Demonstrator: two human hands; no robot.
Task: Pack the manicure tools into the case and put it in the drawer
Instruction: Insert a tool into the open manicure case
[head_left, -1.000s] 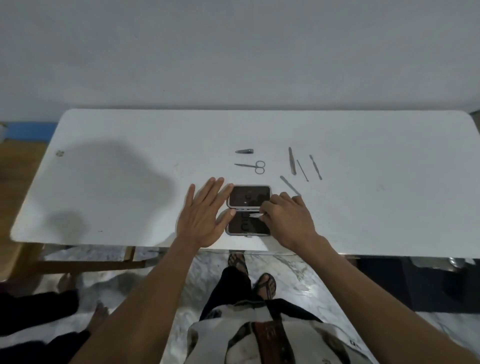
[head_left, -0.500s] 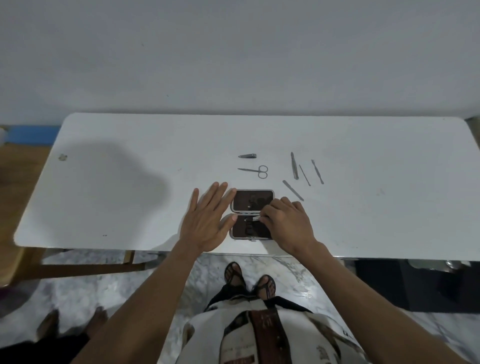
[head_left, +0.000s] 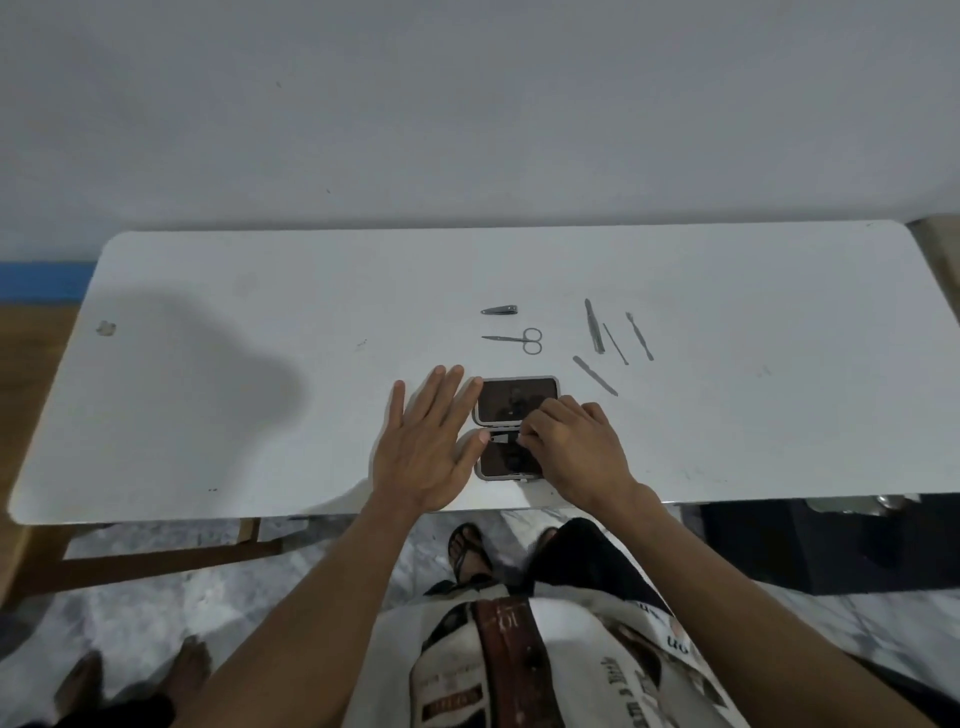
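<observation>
Left hand (head_left: 426, 447): I laid it flat and released beside the open case (head_left: 517, 399).
Right hand (head_left: 574, 449): I pinched a small tool (head_left: 503, 439) over the case.
Far side: scissors (head_left: 514, 340) and clippers (head_left: 500, 310) lay loose.

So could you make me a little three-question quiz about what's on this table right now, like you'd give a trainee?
1. True or false: the case lies open on the table.
2. How many tools lie loose on the table beyond the case? A) three B) six C) nine
3. Fill in: the left hand rests flat beside the case, while the right hand pinches a small metal ____ at the case's hinge line.

Key: 1 true. 2 B: nail clipper, scissors and four slim tools to their right. 3 tool; its exact type is too small to tell.
</observation>
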